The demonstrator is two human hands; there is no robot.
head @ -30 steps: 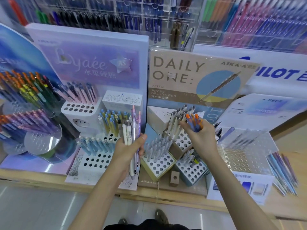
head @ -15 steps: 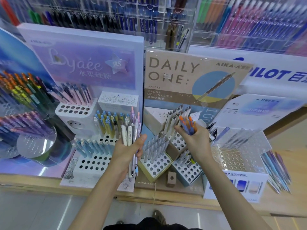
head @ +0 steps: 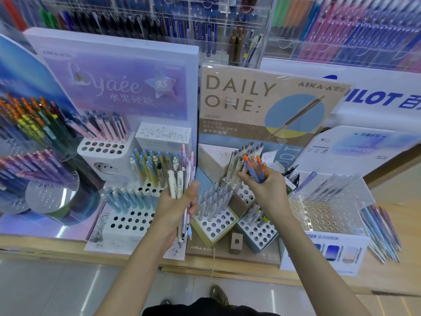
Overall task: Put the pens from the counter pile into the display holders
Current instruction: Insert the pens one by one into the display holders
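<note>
The left hand is wrapped round a thick bundle of pale pens, white, grey and pink barrels standing upright, with the thumb laid across the front. The right hand has its fingers closed round a smaller bunch of orange-and-blue pens, orange ends up, held just in front of the beige pens in the stepped holder. The loose pile lies flat on the wooden table at the far right, beside the clear acrylic holder and well apart from both hands. Pens like these should be light and stiff, with smooth plastic barrels that slide against one another in a bunch (a slack grip would likely let the inner ones slip through). I judge it best to pinch each one at mid-barrel or just under the clip and feed it point-down into a hole. Open holes show in the white perforated holder, the yellow-sided block and the blue-sided block. The table is crowded with displays. The printed Lyaée board and DAILY ONE board stand behind them, and blurred racks of hanging pens fill the back. Pale glossy floor shows below the table edge.
</note>
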